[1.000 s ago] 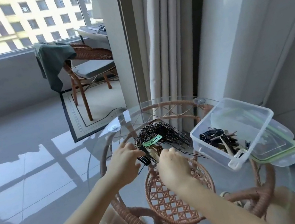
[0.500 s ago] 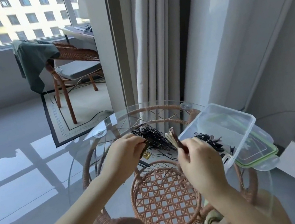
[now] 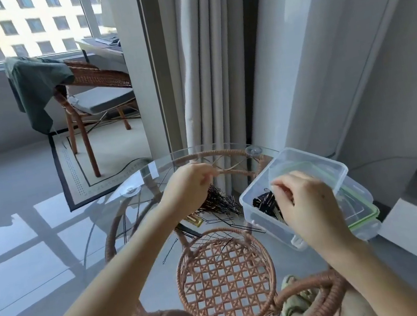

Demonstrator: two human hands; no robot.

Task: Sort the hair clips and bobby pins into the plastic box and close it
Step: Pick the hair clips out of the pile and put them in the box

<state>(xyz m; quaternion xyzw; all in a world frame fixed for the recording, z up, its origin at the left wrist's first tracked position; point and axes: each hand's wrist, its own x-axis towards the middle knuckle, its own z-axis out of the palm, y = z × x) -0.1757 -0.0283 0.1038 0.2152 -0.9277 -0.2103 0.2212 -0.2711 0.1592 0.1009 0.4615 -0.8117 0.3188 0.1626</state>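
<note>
The plastic box (image 3: 259,190) sits open on the glass tabletop (image 3: 141,224), resting on its green-rimmed lid (image 3: 360,212). The right hand (image 3: 306,207) is over the box's interior, fingers loosely curled above the dark hair clips (image 3: 264,202) — whether they pinch anything cannot be told. Left of the box, the left hand (image 3: 189,187) hangs above the bobby pin pile (image 3: 218,201), fingertips pressed together. Risk: loose bobby pins (image 3: 224,243) near the box could be swept off the smooth glass by a forearm.
</note>
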